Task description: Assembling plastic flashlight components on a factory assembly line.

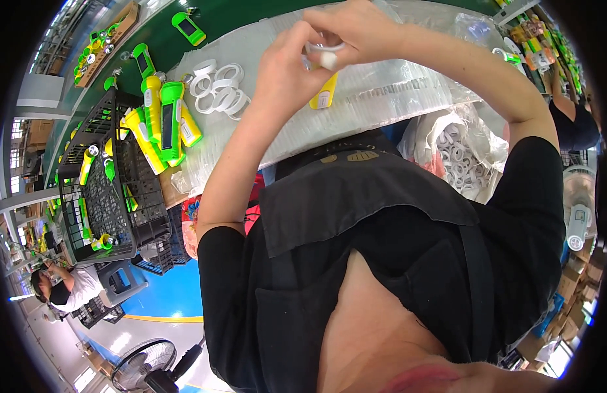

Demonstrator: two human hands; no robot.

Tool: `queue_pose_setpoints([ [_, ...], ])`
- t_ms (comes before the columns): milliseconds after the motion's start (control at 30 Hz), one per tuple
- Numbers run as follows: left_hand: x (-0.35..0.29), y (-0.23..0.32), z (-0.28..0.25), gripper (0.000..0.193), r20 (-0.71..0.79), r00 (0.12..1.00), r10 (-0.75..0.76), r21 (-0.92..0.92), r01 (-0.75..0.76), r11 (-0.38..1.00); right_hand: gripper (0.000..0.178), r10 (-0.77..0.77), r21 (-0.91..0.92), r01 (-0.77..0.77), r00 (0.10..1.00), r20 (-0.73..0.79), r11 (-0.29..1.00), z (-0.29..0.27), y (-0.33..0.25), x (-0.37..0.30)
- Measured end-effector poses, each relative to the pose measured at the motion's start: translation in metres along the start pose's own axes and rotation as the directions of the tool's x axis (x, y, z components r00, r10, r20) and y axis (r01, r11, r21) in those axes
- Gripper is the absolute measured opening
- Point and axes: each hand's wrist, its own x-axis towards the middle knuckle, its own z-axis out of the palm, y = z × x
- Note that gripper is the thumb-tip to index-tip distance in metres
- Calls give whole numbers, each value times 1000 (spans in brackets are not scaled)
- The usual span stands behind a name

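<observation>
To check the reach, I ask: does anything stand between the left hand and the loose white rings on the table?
Nothing visible does: only a strip of tabletop shows between the left hand and the white rings, which lie to its left.

Factory workshop, green workbench (pixel 231 12), many alike yellow-green torches (pixel 169 124), black crate (pixel 146 209), stacked cartons (pixel 569 283), co-workers (pixel 75 296)

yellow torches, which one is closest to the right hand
The yellow torch showing just below the right hand; the clustered torches lie farther left, beside the black crate.
</observation>
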Motion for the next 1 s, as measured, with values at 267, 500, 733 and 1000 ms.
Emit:
queue_pose_setpoints([
  [267,-2,-1,2,44,-170,985,-28,182,59,982,55,264,-237,-204,930,255,950,-35,-22,19],
  [500,2,7,16,42,-199,980,29,258,24,966,60,334,-227,-320,942,25,920,-8,-12,12],
  [733,3,7,12,45,-159,987,-21,225,57,973,71,-495,13,498,866,-74,867,-40,-7,10],
  [1000,3,4,11,44,-163,985,-48,133,71,989,66,-359,50,369,923,-140,928,-34,-11,2],
])
